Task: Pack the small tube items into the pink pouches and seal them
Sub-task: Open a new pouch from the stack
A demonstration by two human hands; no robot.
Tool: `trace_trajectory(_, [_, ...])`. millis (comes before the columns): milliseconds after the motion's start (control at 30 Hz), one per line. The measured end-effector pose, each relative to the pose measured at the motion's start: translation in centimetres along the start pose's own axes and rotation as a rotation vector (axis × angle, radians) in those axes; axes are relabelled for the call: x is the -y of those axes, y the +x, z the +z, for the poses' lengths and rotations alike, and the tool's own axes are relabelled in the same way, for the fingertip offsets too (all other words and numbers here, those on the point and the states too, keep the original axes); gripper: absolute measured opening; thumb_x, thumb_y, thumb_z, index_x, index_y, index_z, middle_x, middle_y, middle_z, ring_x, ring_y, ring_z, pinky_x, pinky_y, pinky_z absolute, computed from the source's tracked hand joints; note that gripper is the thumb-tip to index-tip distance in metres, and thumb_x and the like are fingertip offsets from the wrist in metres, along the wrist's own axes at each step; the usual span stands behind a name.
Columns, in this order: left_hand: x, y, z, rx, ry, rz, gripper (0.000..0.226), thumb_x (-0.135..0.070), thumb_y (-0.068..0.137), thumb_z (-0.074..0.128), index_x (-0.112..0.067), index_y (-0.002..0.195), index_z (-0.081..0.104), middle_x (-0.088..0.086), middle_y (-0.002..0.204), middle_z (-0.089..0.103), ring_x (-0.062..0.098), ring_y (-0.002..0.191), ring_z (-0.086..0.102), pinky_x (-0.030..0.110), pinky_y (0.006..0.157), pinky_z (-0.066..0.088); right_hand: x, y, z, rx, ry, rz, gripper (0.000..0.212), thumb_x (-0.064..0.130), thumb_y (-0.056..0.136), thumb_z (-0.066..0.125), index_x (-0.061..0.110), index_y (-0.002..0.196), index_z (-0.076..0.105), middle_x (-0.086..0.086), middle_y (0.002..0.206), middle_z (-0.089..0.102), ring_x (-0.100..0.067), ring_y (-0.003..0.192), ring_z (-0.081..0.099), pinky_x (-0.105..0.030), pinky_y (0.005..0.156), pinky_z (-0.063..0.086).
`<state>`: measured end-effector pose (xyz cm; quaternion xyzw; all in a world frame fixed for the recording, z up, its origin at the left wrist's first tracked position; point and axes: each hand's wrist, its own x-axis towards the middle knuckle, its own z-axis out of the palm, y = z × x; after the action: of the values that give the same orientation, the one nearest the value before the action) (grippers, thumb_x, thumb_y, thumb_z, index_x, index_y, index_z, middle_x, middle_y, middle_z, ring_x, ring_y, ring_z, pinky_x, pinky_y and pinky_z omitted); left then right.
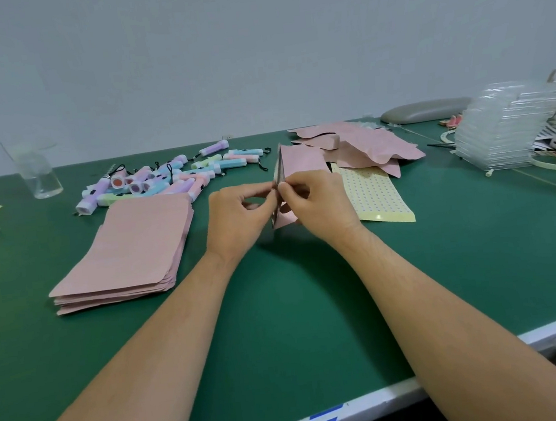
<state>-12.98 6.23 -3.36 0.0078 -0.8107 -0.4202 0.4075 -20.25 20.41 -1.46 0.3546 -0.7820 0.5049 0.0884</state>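
left hand (239,214): its thumb and fingers pinch the top edge of the pink pouch.
right hand (317,206): it pinches the same edge, right next to the left hand.
pink pouch (302,161): it stands up on its side between the two hands and sticks out behind them. I cannot tell if a tube is inside.
tubes (163,177): a big heap lies past the left hand, farther out on the worktop (282,330). None of these are packed.
flat pouches (126,247): a neat stack lies on the outer side of the left hand. They look empty.
puffy pouches (369,146): a loose pile lies past the right hand. They look filled, so I think they are done.
sticker sheet (376,196): it lies just beside the right hand, maybe for sealing.
how far: I think the job is partly done. A few pouches look packed, but many tubes and flat pouches wait. The pouch being held is getting opened or pressed closed; I cannot tell which.
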Motion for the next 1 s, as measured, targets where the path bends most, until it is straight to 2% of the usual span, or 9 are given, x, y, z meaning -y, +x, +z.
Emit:
trace_trajectory(133, [-0.5, 0.0, 0.3, -0.113, 0.273, 0.221, 0.022, -0.015, 0.094, 0.073, -0.017, 0.115, 0.081, -0.009, 0.102, 0.079, 0.005, 0.085, 0.074, 0.032, 0.080, 0.063, 0.2, 0.0, 0.1, -0.010, -0.014, -0.013, 0.019, 0.022, 0.102, 0.060, 0.013, 0.091, 0.073, 0.003, 0.082, 0.076, -0.014, 0.076, 0.074, -0.046, 0.071, 0.063])
trace_trajectory(267, [-1.1, -0.1, 0.1, -0.034, 0.435, 0.210, 0.040, -0.023, 0.097, 0.068, -0.021, 0.137, 0.069, -0.007, 0.122, 0.075, 0.010, 0.096, 0.075, 0.038, 0.086, 0.062, 0.1, 0.0, -0.3, 0.082, -0.227, -0.069, 0.022, 0.034, 0.106, 0.047, 0.020, 0.109, 0.064, 0.004, 0.095, 0.075, -0.023, 0.090, 0.070, -0.046, 0.081, 0.057])
trace_trajectory(367, [-1.3, -0.3, -0.1, 0.007, 0.556, 0.224, 0.026, -0.024, 0.097, 0.065, -0.019, 0.118, 0.079, -0.002, 0.102, 0.076, 0.022, 0.081, 0.072, 0.044, 0.074, 0.060, -0.2, 0.0, -0.6, 0.173, -0.275, -0.093, 0.027, 0.036, 0.108, 0.042, 0.019, 0.112, 0.061, 0.000, 0.101, 0.074, -0.028, 0.093, 0.068, -0.048, 0.082, 0.055])
trace_trajectory(433, [-1.5, -0.2, 0.1, 0.008, 0.608, 0.192, 0.023, -0.026, 0.099, 0.063, -0.015, 0.105, 0.082, 0.002, 0.088, 0.072, 0.026, 0.071, 0.065, 0.045, 0.068, 0.057, -0.3, 0.1, -0.5, 0.148, -0.282, -0.102, 0.027, 0.037, 0.108, 0.042, 0.019, 0.110, 0.063, 0.000, 0.100, 0.075, -0.028, 0.092, 0.068, -0.048, 0.081, 0.056])
trace_trajectory(533, [-1.5, -0.1, 0.4, 0.005, 0.565, 0.151, 0.023, -0.024, 0.100, 0.063, -0.011, 0.098, 0.082, 0.004, 0.083, 0.071, 0.025, 0.068, 0.062, 0.046, 0.067, 0.056, -0.2, 0.2, -0.3, 0.079, -0.278, -0.090, 0.027, 0.036, 0.107, 0.045, 0.017, 0.106, 0.064, -0.001, 0.097, 0.075, -0.028, 0.089, 0.067, -0.048, 0.079, 0.056])
trace_trajectory(667, [-0.9, 0.2, 0.2, -0.008, 0.475, 0.115, 0.019, -0.017, 0.098, 0.066, -0.009, 0.101, 0.083, 0.006, 0.079, 0.069, 0.025, 0.067, 0.060, 0.045, 0.066, 0.056, 0.2, 0.4, 0.2, 0.048, -0.323, -0.109, 0.025, 0.033, 0.105, 0.047, 0.016, 0.101, 0.065, -0.003, 0.091, 0.074, -0.029, 0.082, 0.066, -0.047, 0.074, 0.055])
trace_trajectory(767, [-0.8, 0.3, 0.0, 0.006, 0.464, 0.083, 0.018, -0.016, 0.097, 0.067, -0.009, 0.103, 0.082, 0.006, 0.083, 0.073, 0.023, 0.070, 0.063, 0.046, 0.071, 0.057, 0.4, 0.6, 0.6, 0.040, -0.388, -0.127, 0.024, 0.032, 0.103, 0.046, 0.015, 0.098, 0.061, -0.005, 0.087, 0.072, -0.030, 0.077, 0.064, -0.048, 0.070, 0.054])
trace_trajectory(900, [-0.7, 0.4, -0.1, 0.048, 0.431, -0.001, 0.019, -0.019, 0.098, 0.064, -0.015, 0.094, 0.082, 0.001, 0.079, 0.074, 0.019, 0.067, 0.066, 0.045, 0.073, 0.059, 0.2, 0.9, 0.6, 0.066, -0.447, -0.163, 0.023, 0.031, 0.103, 0.047, 0.012, 0.094, 0.058, -0.008, 0.085, 0.071, -0.032, 0.072, 0.063, -0.047, 0.065, 0.053])
trace_trajectory(1000, [-0.7, 0.5, 0.1, 0.071, 0.410, -0.049, 0.020, -0.022, 0.100, 0.063, -0.018, 0.094, 0.081, -0.003, 0.079, 0.075, 0.019, 0.067, 0.068, 0.045, 0.072, 0.060, 0.1, 1.0, 0.7, 0.071, -0.472, -0.180, 0.021, 0.030, 0.102, 0.048, 0.015, 0.087, 0.050, -0.010, 0.086, 0.070, -0.033, 0.069, 0.059, -0.040, 0.060, 0.045])
